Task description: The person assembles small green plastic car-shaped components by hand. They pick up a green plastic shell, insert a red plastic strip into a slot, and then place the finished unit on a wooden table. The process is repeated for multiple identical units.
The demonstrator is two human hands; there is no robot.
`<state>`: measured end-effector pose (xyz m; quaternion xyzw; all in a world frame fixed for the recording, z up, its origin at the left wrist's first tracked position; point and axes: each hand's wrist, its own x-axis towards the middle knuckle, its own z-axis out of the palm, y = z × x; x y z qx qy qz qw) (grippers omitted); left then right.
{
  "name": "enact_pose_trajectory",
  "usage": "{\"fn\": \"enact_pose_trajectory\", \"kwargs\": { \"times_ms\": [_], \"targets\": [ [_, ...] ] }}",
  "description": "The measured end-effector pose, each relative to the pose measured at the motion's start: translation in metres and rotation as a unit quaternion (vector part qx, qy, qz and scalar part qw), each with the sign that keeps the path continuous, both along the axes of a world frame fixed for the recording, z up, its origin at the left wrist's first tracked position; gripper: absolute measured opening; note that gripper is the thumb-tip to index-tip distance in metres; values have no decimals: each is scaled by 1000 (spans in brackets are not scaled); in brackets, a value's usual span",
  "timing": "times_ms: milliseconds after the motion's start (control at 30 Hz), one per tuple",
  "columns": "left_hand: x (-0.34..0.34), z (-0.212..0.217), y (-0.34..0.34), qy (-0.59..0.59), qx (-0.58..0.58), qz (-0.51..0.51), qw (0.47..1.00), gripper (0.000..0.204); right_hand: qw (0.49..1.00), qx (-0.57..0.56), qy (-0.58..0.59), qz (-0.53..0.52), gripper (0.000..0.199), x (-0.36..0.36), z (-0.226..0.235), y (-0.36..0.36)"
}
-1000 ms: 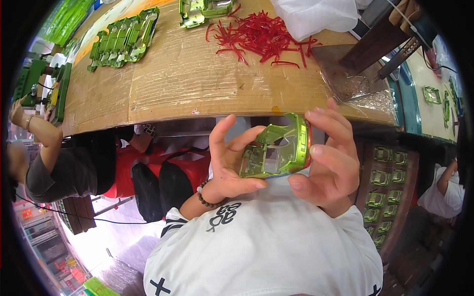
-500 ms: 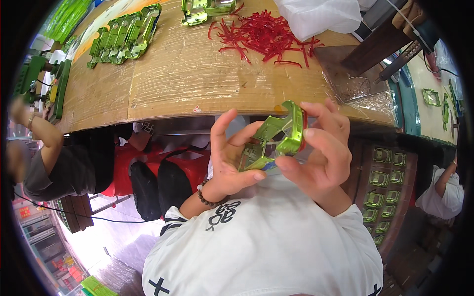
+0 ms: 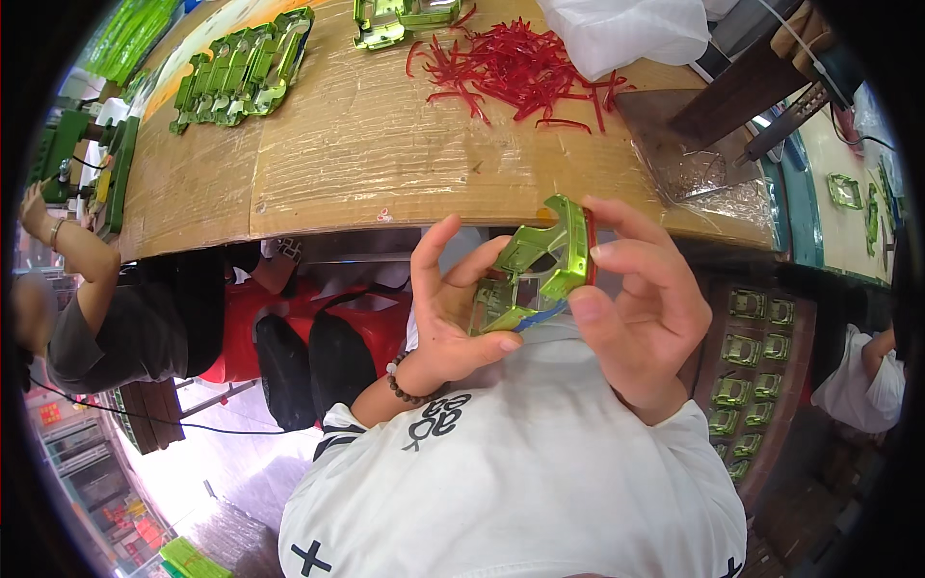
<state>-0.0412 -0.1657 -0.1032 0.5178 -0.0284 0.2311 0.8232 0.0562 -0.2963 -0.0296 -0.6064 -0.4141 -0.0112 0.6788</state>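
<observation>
While your left hand (image 3: 448, 323) held the glossy green plastic shell (image 3: 525, 250) before the film-covered brown desk (image 3: 337, 173), apparently bracing it, your right hand (image 3: 650, 313) lightly gripped its red-trimmed end.

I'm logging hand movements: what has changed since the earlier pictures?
The green shell has tilted, its right end shifting slightly up and left. On the right hand, the thumb has moved up too. The left hand stays at the shell's left end; the red strips and row of green shells stay put.
</observation>
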Motion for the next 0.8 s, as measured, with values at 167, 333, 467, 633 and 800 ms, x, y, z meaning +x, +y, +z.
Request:
{"fn": "enact_pose_trajectory", "kwargs": {
  "times_ms": [167, 333, 467, 633, 800],
  "targets": [
    [-7, 5, 8, 12, -60, -101, 993, 97, 996, 52, 60, 46, 42, 2, -3, -10],
    [-8, 17, 14, 82, -238, -304, 919, 88, 984, 116, 90, 97, 42, 4, 1, -16],
    [-1, 1, 13, 110, -374, -518, 761, 79, 942, 104, -29, 317, 51, 36, -3, -19],
    [4, -13, 6, 62, -393, -587, 705, 72, 928, 52, -27, 367, 46, 34, 1, -18],
    [3, -6, 5, 51, -423, -584, 691, 73, 951, 29, -12, 309, 47, 19, 1, -23]
  ]
}}
